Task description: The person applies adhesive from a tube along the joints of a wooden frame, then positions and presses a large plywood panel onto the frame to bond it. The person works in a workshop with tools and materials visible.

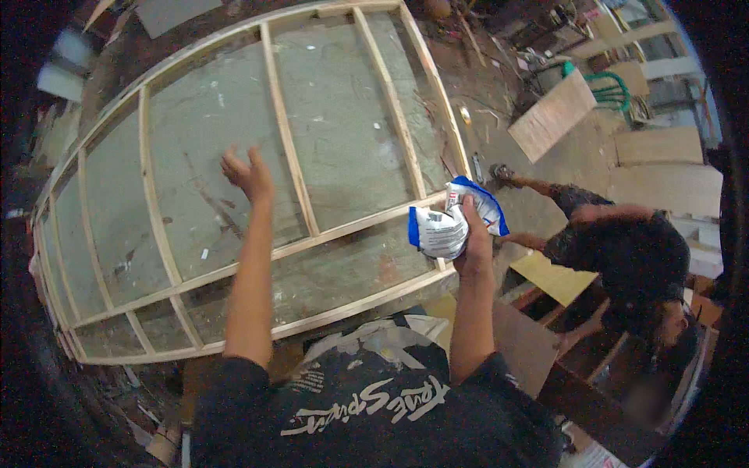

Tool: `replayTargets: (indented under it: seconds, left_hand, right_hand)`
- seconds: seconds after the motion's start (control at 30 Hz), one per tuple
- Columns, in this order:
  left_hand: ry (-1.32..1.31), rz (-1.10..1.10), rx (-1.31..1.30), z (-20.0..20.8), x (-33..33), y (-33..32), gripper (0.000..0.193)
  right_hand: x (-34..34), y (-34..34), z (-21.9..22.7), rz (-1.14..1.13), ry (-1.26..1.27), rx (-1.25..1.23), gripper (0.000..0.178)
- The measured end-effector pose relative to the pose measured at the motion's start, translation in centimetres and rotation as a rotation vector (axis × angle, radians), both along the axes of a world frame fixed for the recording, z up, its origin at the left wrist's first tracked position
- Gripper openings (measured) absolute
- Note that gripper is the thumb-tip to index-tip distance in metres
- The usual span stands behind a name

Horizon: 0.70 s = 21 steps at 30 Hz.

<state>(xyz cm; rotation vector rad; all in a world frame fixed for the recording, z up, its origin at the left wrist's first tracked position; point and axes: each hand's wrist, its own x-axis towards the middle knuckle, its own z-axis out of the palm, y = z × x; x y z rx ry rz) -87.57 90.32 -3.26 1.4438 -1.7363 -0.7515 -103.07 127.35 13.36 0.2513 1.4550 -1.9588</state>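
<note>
My right hand [476,248] grips a white plastic bag [441,234] with blue ends. The bag is pinched in around its middle, and both ends bulge out past my fingers. It is above the near right part of a large wooden frame [286,140] built of pale timber strips. My left hand [251,178] is raised over one of the frame's bays, with the fingers apart and nothing in them. What the bag contains is hidden.
At the right a co-worker [624,253] in dark clothes bends low, one hand near a small tool [501,170] on the floor. A plywood board [552,115], a green hose [612,92], a tape roll [466,115] and a yellowish panel [554,277] lie around.
</note>
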Motion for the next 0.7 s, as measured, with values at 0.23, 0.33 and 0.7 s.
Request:
replayTargets:
  seconds: [0.23, 0.33, 0.7]
  left_hand:
    - [-0.553, 0.134, -0.22, -5.3, -7.0, -5.9, 0.064]
    - [-0.646, 0.123, -0.22, -4.7, -7.0, -5.7, 0.067]
    - [-0.763, 0.124, -0.189, -3.2, -7.4, -5.4, 0.07]
  right_hand:
    - [-8.2, -8.7, -1.0, -0.084, 0.461, 0.246, 0.013]
    - [-17.3, -15.0, -4.5, 0.092, 0.672, 0.389, 0.014]
    - [-37.0, -36.9, -13.4, 0.48, 1.298, 0.567, 0.044]
